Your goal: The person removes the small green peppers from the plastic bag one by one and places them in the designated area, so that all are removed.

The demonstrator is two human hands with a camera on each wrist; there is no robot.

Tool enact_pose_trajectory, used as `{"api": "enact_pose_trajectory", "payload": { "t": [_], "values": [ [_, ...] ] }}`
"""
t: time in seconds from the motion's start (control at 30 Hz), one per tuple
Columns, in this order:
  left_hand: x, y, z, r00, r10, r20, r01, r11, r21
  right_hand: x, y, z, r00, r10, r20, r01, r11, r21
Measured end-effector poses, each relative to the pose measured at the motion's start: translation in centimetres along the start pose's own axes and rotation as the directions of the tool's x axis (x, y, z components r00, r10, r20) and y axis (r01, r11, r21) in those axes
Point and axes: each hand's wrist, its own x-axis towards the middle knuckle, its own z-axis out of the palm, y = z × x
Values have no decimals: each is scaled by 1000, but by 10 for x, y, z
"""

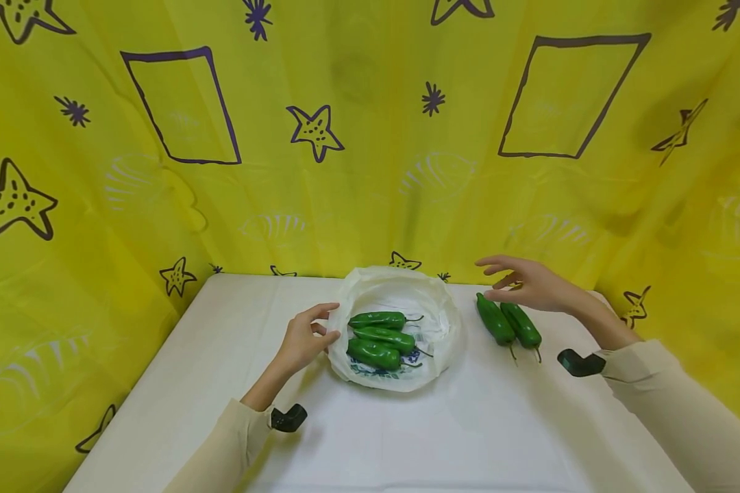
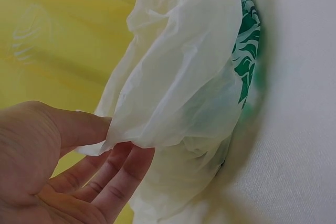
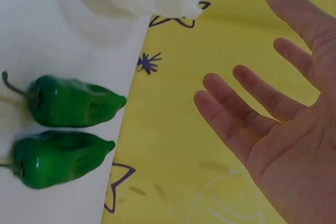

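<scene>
A white plastic bag (image 1: 432,363) with a green leaf print stands on the table with its mouth rolled wide. Inside it lie three green peppers (image 1: 379,337), stems toward the right. My left hand (image 1: 303,341) pinches the bag's left rim between thumb and fingers, as the left wrist view shows at the thin plastic edge (image 2: 123,129). To the right of the bag, two more green peppers (image 1: 507,322) lie side by side on the table. My right hand (image 1: 530,284) hovers above them, fingers spread and holding nothing; in the right wrist view its palm (image 3: 299,140) shows bare.
A white table (image 1: 358,438) carries everything. Behind it and along both sides hangs a yellow curtain (image 1: 370,198) printed with stars, fish and frames. Dark wrist-worn devices (image 1: 288,418) sit at both sleeves.
</scene>
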Motion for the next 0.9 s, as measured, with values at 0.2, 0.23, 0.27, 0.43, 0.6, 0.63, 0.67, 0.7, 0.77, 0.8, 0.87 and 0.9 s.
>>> {"api": "enact_pose_trajectory", "payload": {
  "t": [0.2,0.23,0.27,0.43,0.6,0.63,0.67,0.7,0.77,0.8,0.87,0.9],
  "values": [
    [1,-2,0,1000,9,-2,-9,1000,-10,13,-10,8,999,-35,-4,35,999,3],
    [1,-2,0,1000,11,-2,-11,1000,-10,15,-11,9,999,-40,-3,40,999,9],
    [1,-3,0,1000,10,-2,-10,1000,-9,17,-13,10,999,-46,-2,46,999,9],
    [1,-2,0,1000,0,-4,0,1000,-1,27,-22,13,997,-73,4,73,997,24],
    [0,-3,-1,1000,-2,-4,2,1000,1,38,-31,18,996,-85,19,84,996,33],
    [0,-3,-1,1000,0,-4,0,1000,1,40,-33,20,996,-87,23,86,996,35],
    [0,-3,-1,1000,2,-4,-2,1000,1,43,-35,21,996,-90,26,89,995,36],
    [0,-3,-1,1000,5,-4,-5,1000,0,45,-36,23,995,-93,30,92,995,36],
    [0,-4,0,1000,11,-5,-11,1000,0,50,-39,26,994,-101,40,100,994,43],
    [0,-3,0,1000,12,-5,-12,1000,1,53,-40,27,993,-107,46,104,993,47],
    [1,-3,0,1000,9,-5,-9,1000,1,57,-43,30,992,-115,56,112,992,54],
    [1,-3,0,1000,9,-5,-9,1000,3,59,-45,31,991,-120,61,117,992,57]
  ]
}}
